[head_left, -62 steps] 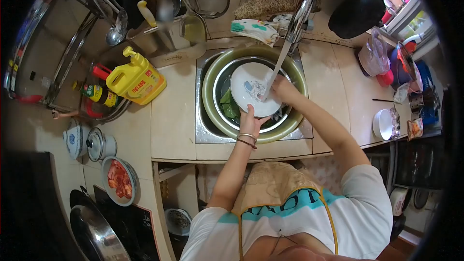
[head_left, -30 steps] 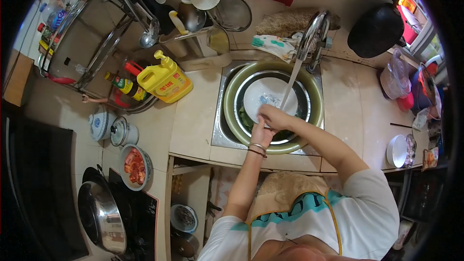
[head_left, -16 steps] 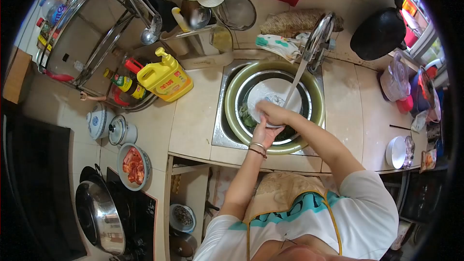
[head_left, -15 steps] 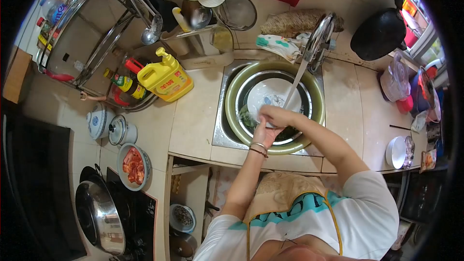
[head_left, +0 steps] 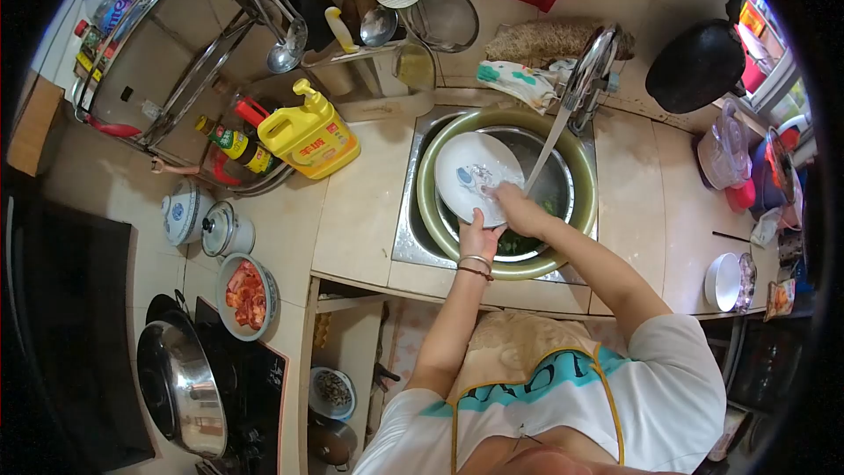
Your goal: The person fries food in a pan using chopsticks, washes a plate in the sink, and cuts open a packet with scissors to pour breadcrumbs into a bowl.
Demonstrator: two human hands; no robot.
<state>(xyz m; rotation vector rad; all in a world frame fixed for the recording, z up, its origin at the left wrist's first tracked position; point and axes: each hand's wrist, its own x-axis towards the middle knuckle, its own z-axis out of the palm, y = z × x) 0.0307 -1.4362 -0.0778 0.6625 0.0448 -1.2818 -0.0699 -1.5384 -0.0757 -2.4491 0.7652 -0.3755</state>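
Plate (head_left: 475,167) held over the basin (head_left: 586,171) beside running water

The plate, white with a blue-grey pattern, is at the centre of the frame, above the left part of the basin. The left hand (head_left: 478,237) has its grip on the near rim, thumb lying on the upper face. The right hand (head_left: 520,210) reaches in from the right, its fingertips at the lower right of the plate's face; whether its grip closes on anything I cannot tell.

Water falls from the tap (head_left: 593,69), upper right of centre, past the plate's right side and close to the right hand. A steel bowl (head_left: 570,198) sits inside the basin, with greens (head_left: 512,244) in its lower part, partly hidden by the hands. The basin stands in the sink (head_left: 409,242).

A yellow jug (head_left: 309,139) stands on the worktop (head_left: 359,220), left of the sink, with a dark bottle (head_left: 236,146) just beside it. Lower down at left, a bowl of meat (head_left: 246,296) rests near a lidded pot (head_left: 230,230). A white bowl (head_left: 723,281) is at the right of the frame, and a black pan (head_left: 694,68) hangs at upper right.
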